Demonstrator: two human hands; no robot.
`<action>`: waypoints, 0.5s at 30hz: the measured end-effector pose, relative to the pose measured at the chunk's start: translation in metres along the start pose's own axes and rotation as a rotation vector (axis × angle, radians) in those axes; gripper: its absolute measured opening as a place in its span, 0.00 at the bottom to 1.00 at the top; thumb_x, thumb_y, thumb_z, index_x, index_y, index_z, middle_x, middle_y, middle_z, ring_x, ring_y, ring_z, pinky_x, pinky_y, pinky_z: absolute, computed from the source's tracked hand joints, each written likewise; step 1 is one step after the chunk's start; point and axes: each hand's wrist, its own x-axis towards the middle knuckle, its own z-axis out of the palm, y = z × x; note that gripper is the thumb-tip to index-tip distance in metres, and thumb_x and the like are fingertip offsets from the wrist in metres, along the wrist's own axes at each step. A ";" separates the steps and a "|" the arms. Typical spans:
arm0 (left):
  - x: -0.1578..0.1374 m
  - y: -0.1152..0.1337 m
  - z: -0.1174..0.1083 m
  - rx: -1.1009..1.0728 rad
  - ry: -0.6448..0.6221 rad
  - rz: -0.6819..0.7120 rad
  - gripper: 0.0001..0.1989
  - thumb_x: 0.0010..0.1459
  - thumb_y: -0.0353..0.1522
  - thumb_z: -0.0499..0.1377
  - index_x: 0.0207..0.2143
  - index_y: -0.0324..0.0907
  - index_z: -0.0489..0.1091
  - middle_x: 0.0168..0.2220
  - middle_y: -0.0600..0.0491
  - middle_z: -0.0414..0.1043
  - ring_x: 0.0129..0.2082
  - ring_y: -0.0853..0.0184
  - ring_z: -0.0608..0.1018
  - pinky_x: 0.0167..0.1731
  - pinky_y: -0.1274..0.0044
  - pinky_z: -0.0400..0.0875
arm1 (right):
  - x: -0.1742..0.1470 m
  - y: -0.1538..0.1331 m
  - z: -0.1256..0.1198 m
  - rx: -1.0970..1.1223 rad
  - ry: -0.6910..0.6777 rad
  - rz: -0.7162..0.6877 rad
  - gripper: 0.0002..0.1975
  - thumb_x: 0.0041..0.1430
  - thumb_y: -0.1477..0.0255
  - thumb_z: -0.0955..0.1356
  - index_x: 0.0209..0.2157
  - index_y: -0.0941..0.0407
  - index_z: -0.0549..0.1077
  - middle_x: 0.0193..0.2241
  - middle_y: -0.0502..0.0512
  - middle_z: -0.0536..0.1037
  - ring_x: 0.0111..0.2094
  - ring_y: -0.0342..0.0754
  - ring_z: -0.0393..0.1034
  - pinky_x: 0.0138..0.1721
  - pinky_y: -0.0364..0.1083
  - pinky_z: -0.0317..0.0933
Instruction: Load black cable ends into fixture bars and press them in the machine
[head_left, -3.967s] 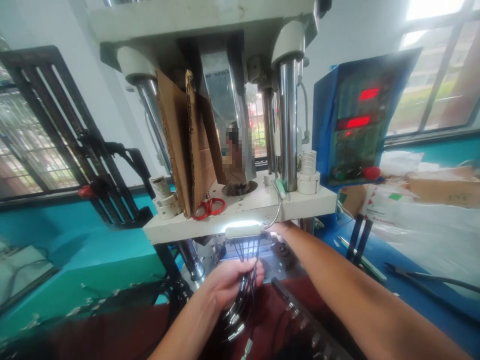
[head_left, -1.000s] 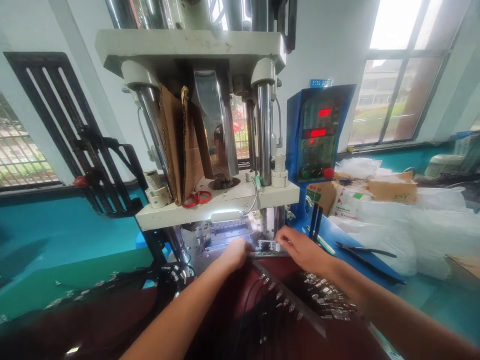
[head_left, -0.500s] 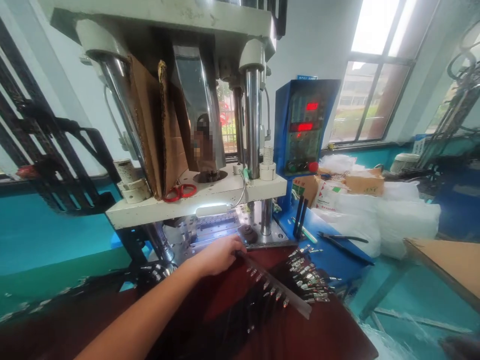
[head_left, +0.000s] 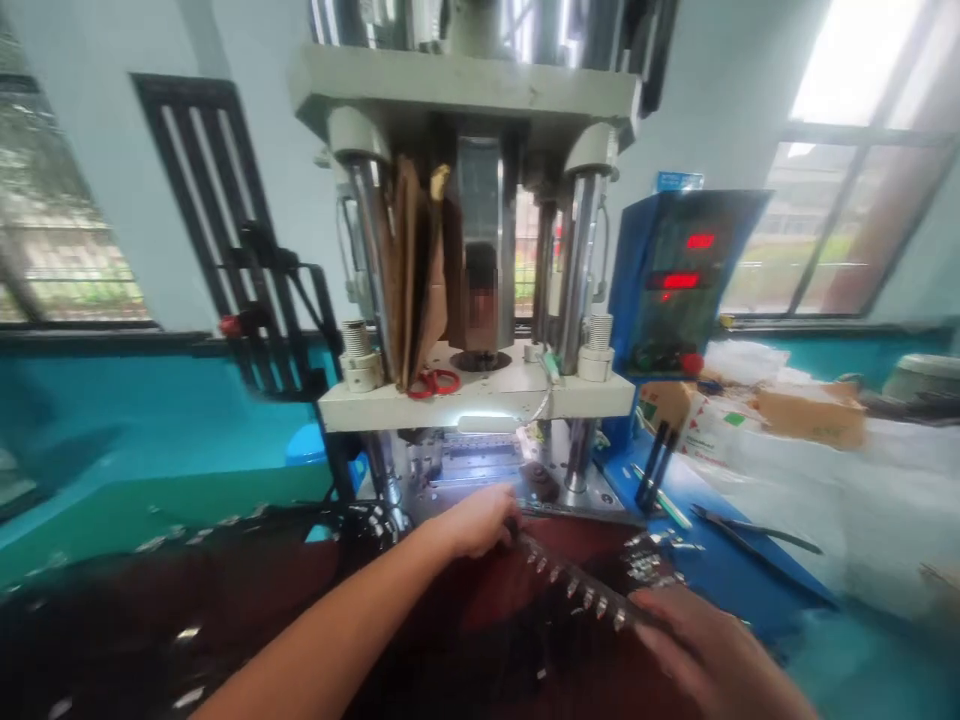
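My left hand point(head_left: 484, 520) is closed on the far end of a long, narrow strip point(head_left: 574, 573) with several small metal connectors along its lower edge. At the near end of this strip is my right hand point(head_left: 697, 635), somewhat blurred, its fingers closed around it. The strip slants above the dark red tabletop point(head_left: 495, 590). Just beyond the right hand lies a heap of cable ends with metal connectors point(head_left: 651, 558), partly hidden by that hand. Behind the left hand is the lit lower bed point(head_left: 480, 468) of a press.
The press point(head_left: 480, 405) has steel columns and red-handled scissors point(head_left: 435, 383) on its plate. At right stand a blue control box point(head_left: 675, 290) with red displays, pliers point(head_left: 754, 528) on a blue surface, and white bags point(head_left: 795, 490). Dark cables point(head_left: 225, 525) cover the left side.
My right hand has come into view and taken the strip's near end. My left hand still holds the far end. The view has swung left, so the press appears more central.
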 end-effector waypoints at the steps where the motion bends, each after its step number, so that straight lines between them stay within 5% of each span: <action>1: -0.008 -0.003 -0.005 -0.033 0.027 -0.023 0.08 0.43 0.25 0.63 0.29 0.42 0.74 0.36 0.52 0.70 0.37 0.64 0.72 0.38 0.76 0.66 | 0.012 -0.003 -0.007 0.025 -0.025 0.001 0.12 0.59 0.62 0.63 0.40 0.47 0.76 0.40 0.55 0.80 0.41 0.56 0.74 0.43 0.52 0.69; 6: -0.043 -0.022 -0.034 -0.247 0.249 -0.204 0.07 0.54 0.31 0.55 0.37 0.42 0.69 0.31 0.54 0.71 0.33 0.66 0.74 0.34 0.75 0.68 | 0.097 -0.022 -0.018 0.102 0.096 -0.083 0.13 0.60 0.66 0.63 0.42 0.53 0.75 0.37 0.54 0.80 0.39 0.52 0.73 0.44 0.49 0.66; 10: -0.039 -0.045 -0.042 -0.424 0.419 -0.394 0.12 0.62 0.34 0.48 0.45 0.39 0.63 0.22 0.57 0.68 0.24 0.69 0.74 0.26 0.78 0.69 | 0.174 -0.042 0.012 0.105 0.179 -0.070 0.12 0.63 0.69 0.61 0.41 0.56 0.74 0.40 0.55 0.78 0.42 0.49 0.72 0.46 0.49 0.63; 15: -0.011 -0.083 -0.041 -0.540 0.619 -0.593 0.15 0.63 0.38 0.53 0.47 0.38 0.65 0.33 0.53 0.71 0.26 0.71 0.73 0.27 0.76 0.71 | 0.245 -0.052 0.049 0.048 0.253 0.008 0.11 0.64 0.68 0.65 0.44 0.59 0.72 0.43 0.56 0.75 0.42 0.49 0.71 0.44 0.53 0.66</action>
